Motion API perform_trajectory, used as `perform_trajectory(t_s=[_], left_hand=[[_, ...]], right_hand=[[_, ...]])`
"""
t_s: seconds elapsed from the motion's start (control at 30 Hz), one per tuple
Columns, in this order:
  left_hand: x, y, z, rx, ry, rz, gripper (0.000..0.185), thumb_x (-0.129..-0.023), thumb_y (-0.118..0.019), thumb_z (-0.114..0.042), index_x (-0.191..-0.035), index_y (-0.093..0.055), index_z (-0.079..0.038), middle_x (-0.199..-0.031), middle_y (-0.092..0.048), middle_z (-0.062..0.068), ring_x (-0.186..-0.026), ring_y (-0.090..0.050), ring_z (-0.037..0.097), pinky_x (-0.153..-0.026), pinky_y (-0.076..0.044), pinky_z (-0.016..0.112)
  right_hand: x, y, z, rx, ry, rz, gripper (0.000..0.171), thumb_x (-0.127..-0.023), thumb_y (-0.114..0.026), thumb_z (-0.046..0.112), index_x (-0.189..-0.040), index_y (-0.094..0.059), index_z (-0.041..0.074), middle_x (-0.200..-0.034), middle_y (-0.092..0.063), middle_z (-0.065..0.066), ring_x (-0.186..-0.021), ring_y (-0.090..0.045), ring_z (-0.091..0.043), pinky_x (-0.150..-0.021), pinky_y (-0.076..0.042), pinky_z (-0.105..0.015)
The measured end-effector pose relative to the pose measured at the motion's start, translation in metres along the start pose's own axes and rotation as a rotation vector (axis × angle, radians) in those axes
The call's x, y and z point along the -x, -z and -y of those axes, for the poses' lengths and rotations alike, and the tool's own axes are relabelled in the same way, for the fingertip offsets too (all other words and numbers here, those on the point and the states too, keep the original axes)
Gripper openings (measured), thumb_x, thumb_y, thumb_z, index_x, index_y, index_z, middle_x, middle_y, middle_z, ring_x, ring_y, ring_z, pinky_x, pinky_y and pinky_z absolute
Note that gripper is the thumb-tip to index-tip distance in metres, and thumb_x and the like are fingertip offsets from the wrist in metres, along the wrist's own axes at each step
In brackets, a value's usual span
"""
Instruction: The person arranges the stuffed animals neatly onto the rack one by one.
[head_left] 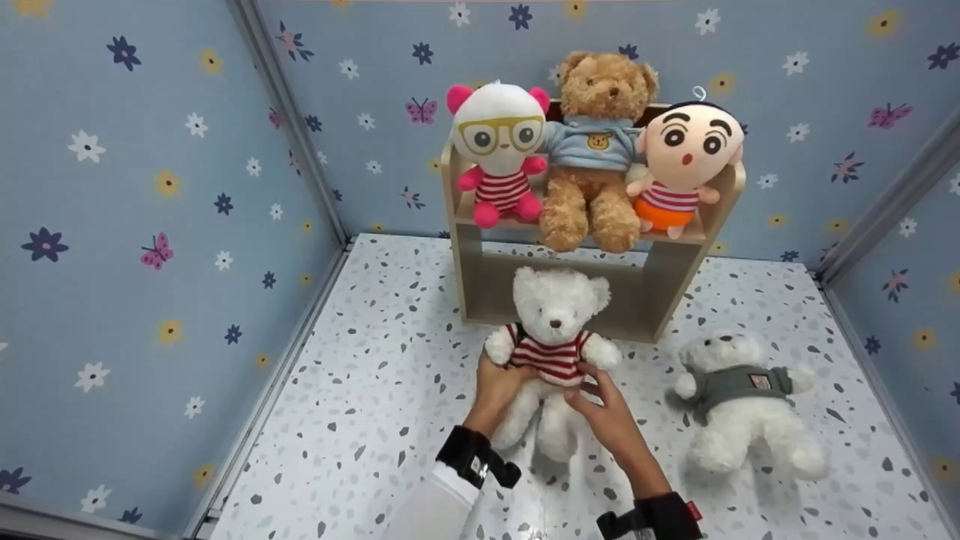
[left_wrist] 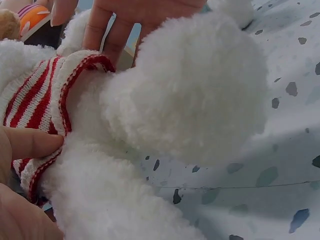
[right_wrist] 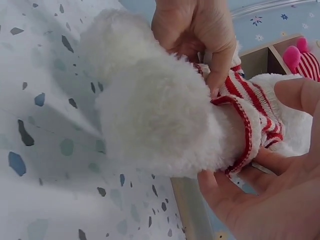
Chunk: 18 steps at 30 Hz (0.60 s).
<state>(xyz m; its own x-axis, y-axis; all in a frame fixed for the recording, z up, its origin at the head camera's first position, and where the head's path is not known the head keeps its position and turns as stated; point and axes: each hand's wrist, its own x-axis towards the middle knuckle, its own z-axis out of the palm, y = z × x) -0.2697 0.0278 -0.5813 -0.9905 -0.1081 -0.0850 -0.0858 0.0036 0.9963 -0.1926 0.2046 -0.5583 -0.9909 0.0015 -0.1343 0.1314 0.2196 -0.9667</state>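
A white plush teddy bear in a red-and-white striped knitted sweater [head_left: 553, 337] stands upright on the speckled terrazzo-patterned floor [head_left: 375, 420], just in front of the small light wooden two-tier shelf [head_left: 652, 292], and it sits between both hands; the left hand [head_left: 501, 382] grips the bear's flank at the sweater's lower edge, fingers curled round the body and thumb pressed against the striped hem; the right hand [head_left: 604, 405] pinches the hem from the other side, fingertips on the knit and the palm cupped below it; the bear's fluffy legs hang beneath the two grips, touching the floor. On the shelf's upper tier sit a white round-headed plush with pink ears and yellow glasses [head_left: 501, 150], a brown curly teddy bear in a blue jumper [head_left: 596, 150], and a cartoon boy doll with thick black eyebrows [head_left: 686, 161], side by side and touching; a second white plush bear in a grey sweater [head_left: 739, 405] lies on the floor near the right hand, apart from it.
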Motion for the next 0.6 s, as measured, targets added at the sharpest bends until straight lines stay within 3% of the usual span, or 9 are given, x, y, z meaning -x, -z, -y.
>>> perform_trajectory(t_s=[0.2, 0.33, 0.6], left_hand=[[-0.033, -0.011, -0.008, 0.055, -0.021, -0.014, 0.077, -0.061, -0.081, -0.001, -0.131, -0.051, -0.014, -0.120, -0.064, 0.004, -0.116, -0.057, 0.019, -0.107, -0.039, 0.034], [-0.059, -0.016, -0.013, 0.051, -0.031, -0.062, 0.066, -0.063, -0.080, 0.000, -0.124, -0.058, -0.010, -0.116, -0.066, 0.006, -0.110, -0.059, 0.020, -0.101, -0.044, 0.032], [-0.105, -0.020, -0.018, -0.021, -0.064, -0.128, 0.069, -0.068, -0.078, -0.002, -0.131, -0.050, -0.010, -0.124, -0.061, 0.009, -0.119, -0.055, 0.022, -0.105, -0.040, 0.034]], right_hand=[[-0.001, 0.007, -0.002, -0.029, 0.019, -0.012, 0.058, -0.091, -0.065, 0.024, -0.144, -0.040, 0.023, -0.152, -0.034, -0.003, -0.134, -0.043, -0.030, -0.100, -0.044, -0.048], [0.006, 0.009, -0.015, -0.032, 0.017, -0.023, 0.059, -0.091, -0.066, 0.023, -0.144, -0.040, 0.017, -0.150, -0.038, -0.010, -0.129, -0.048, -0.032, -0.097, -0.047, -0.044], [0.021, 0.006, -0.044, -0.007, -0.112, 0.009, 0.064, -0.092, -0.063, 0.030, -0.145, -0.035, 0.010, -0.144, -0.045, -0.017, -0.122, -0.053, -0.031, -0.094, -0.050, -0.040]])
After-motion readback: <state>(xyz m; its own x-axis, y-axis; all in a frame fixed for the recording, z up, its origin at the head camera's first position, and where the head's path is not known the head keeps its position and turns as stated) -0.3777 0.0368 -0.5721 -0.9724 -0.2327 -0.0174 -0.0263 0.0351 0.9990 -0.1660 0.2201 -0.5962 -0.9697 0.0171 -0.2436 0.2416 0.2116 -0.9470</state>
